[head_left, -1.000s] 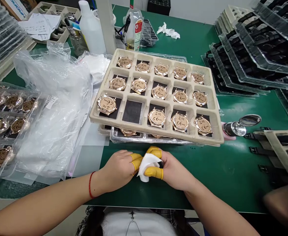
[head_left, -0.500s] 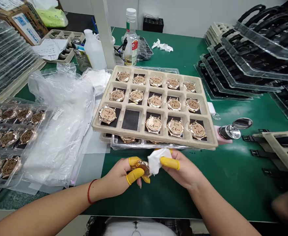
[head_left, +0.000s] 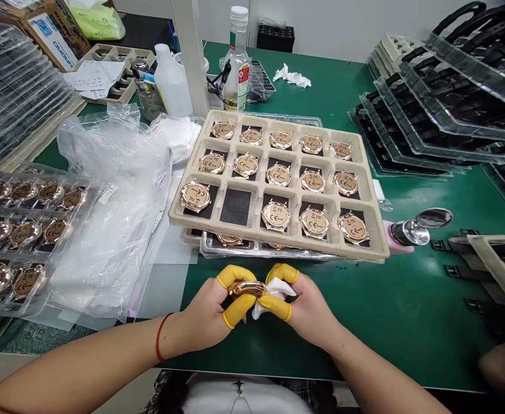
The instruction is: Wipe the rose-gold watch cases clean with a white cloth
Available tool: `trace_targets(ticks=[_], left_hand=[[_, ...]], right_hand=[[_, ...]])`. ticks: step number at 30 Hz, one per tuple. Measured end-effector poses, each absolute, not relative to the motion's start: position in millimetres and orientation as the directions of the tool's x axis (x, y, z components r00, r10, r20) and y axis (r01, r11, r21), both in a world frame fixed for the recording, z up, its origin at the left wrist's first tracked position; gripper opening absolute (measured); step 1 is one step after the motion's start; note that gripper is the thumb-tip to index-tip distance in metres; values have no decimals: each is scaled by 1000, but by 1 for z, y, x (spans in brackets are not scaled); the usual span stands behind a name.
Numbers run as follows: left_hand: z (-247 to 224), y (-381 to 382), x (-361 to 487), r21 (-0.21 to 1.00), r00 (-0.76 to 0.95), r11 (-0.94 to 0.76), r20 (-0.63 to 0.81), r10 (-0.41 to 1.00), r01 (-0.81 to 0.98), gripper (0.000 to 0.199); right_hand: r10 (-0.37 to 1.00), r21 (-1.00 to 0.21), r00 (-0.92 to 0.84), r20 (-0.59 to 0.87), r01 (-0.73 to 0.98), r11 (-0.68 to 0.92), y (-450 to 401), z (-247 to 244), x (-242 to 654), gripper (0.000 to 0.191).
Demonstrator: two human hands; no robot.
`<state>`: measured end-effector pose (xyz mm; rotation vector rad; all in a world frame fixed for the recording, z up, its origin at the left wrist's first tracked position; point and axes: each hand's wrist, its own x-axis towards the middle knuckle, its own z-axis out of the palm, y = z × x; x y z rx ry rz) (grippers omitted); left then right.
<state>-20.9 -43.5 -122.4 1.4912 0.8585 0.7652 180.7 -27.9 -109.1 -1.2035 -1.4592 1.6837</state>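
Note:
Between the yellow-cotted thumb and fingers of my left hand point(head_left: 211, 307) is a rose-gold watch case point(head_left: 250, 289), turned edge-on. My right hand point(head_left: 306, 305), also in yellow finger cots, pinches a white wiping cloth point(head_left: 280, 287) against the right side of the case. Just beyond both hands lies a beige compartment tray point(head_left: 273, 238), tilted on other trays. Rose-gold watch cases point(head_left: 277, 215) lie back up in its compartments; one front-row compartment point(head_left: 236, 207) shows only its black pad.
Clear trays of watch cases point(head_left: 23, 233) and plastic bags point(head_left: 105, 241) lie left. A white bottle point(head_left: 172, 83) and a glass bottle point(head_left: 238, 63) stand behind the tray. A metal-lidded dispenser point(head_left: 409, 233) and stacked trays of black straps point(head_left: 433, 115) are at right.
My right hand has moved in to the watch case, bringing the cloth against its edge. The case has turned more edge-on. The whole view has shifted slightly.

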Motion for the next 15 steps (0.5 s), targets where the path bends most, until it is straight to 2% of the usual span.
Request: trace_targets(ticks=[2,6,8,9,11,13,15], left_hand=[[-121,-44,-20,984,540,-135,52,840,115,16],[-117,-40,-21,889,575,-414,239,783,194,19],[-115,-37,-22,833,556,-503,311,771,231,19],[-115,-35,-22,806,532,-533,341,775,259,18],[-117,-33,-22,776,498,-539,343,797,328,17],[-120,-33,-20,793,500,-472,252,829,384,18],[-121,-34,-19,829,493,-372,137,859,418,18]], right_hand=[[902,-978,-398,-168,183,-102,-31,-112,176,22],[908,-964,-404,111,180,198,-31,-115,176,14],[911,-948,-380,158,201,248,-29,-112,179,11],[919,-952,-371,132,211,222,-28,-110,180,12],[935,-977,-354,-5,200,71,-27,-105,183,17],[910,-980,-371,-186,135,-145,-26,-102,186,23],[866,-953,-405,-292,52,-298,-27,-99,189,29]])
